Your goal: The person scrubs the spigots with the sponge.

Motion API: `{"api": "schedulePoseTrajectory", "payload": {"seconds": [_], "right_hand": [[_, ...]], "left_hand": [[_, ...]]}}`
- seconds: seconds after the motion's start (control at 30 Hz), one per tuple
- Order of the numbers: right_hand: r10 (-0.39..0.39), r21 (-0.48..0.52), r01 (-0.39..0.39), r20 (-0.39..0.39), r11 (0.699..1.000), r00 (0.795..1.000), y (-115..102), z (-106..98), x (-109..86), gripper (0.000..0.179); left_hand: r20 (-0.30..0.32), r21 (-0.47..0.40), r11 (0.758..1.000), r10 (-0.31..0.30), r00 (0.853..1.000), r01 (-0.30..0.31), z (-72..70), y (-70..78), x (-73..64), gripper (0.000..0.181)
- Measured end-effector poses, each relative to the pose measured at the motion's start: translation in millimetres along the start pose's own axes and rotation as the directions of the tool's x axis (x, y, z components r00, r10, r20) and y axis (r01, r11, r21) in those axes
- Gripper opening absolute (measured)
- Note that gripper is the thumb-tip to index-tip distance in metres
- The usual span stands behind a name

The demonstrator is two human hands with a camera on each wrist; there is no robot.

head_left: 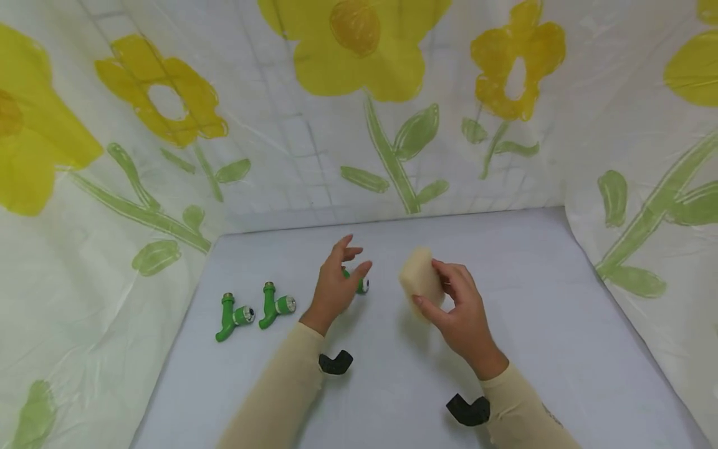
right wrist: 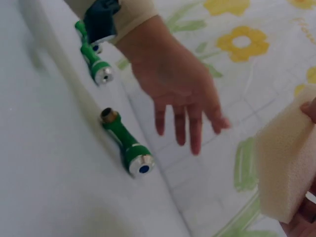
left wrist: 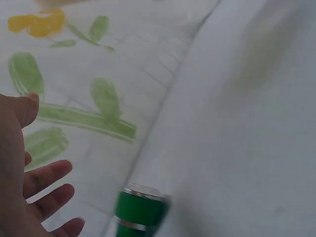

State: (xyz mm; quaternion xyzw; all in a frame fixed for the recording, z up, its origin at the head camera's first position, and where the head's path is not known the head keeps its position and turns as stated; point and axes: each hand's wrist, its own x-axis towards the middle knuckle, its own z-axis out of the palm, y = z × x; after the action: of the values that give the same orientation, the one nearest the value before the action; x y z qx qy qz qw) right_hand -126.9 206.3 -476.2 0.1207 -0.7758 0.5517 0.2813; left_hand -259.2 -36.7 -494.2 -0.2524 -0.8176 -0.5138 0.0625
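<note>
My right hand (head_left: 462, 315) holds a pale cream sponge block (head_left: 416, 274) upright above the table, thumb on the near side and fingers on the far side. The same sponge (right wrist: 284, 158) shows at the right edge of the right wrist view. My left hand (head_left: 335, 285) hovers with fingers spread and nothing in them. Partly hidden behind it lies a green tap (head_left: 363, 285) with a silver-rimmed knob. That tap (right wrist: 129, 145) shows its brass threaded end in the right wrist view, below the left palm. Its knob end (left wrist: 140, 207) appears low in the left wrist view.
Two more green taps, a leftmost one (head_left: 227, 318) and its neighbour (head_left: 270, 310), lie side by side on the white table (head_left: 533, 299). A white curtain with yellow flowers (head_left: 280, 143) hangs around the back and sides. Black wrist devices (head_left: 335, 363) sit at both wrists.
</note>
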Motion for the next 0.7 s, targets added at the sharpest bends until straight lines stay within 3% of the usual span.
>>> {"api": "schedulePoseTrajectory", "payload": {"seconds": [0.07, 0.13, 0.3, 0.4, 0.57, 0.63, 0.7], "right_hand": [[0.001, -0.009, -0.001, 0.003, 1.000, 1.000, 1.3, 0.0, -0.9, 0.067], [0.003, -0.017, -0.002, 0.005, 1.000, 1.000, 2.9, -0.1, -1.9, 0.068], [0.006, -0.022, -0.006, 0.007, 1.000, 1.000, 5.0, 1.2, -3.5, 0.068], [0.008, -0.014, -0.008, 0.006, 1.000, 1.000, 5.2, 3.0, -3.8, 0.067], [0.010, -0.009, -0.010, 0.020, 1.000, 1.000, 6.2, 7.1, -5.2, 0.066], [0.003, -0.008, -0.003, 0.024, 1.000, 1.000, 5.5, 8.9, -5.3, 0.066], [-0.005, -0.002, 0.005, 0.024, 1.000, 1.000, 3.8, 11.1, -4.8, 0.066]], "left_hand": [[0.035, 0.060, 0.996, -0.070, 0.997, 0.068, 9.8, -17.0, -4.8, 0.072], [0.073, 0.138, 0.986, -0.109, 0.991, 0.098, 17.6, -30.2, -8.6, 0.067], [0.157, 0.319, 0.947, -0.097, 0.983, 0.042, 25.8, -46.3, -11.4, 0.049], [0.185, 0.368, 0.930, -0.085, 0.979, 0.010, 25.2, -48.7, -9.8, 0.046], [0.194, 0.379, 0.925, -0.059, 0.979, -0.019, 18.9, -48.1, -8.9, 0.042], [0.162, 0.321, 0.947, -0.061, 0.985, 0.006, 13.3, -43.1, -8.3, 0.040], [0.111, 0.202, 0.978, -0.074, 0.991, 0.051, 5.9, -34.2, -6.8, 0.040]]}}
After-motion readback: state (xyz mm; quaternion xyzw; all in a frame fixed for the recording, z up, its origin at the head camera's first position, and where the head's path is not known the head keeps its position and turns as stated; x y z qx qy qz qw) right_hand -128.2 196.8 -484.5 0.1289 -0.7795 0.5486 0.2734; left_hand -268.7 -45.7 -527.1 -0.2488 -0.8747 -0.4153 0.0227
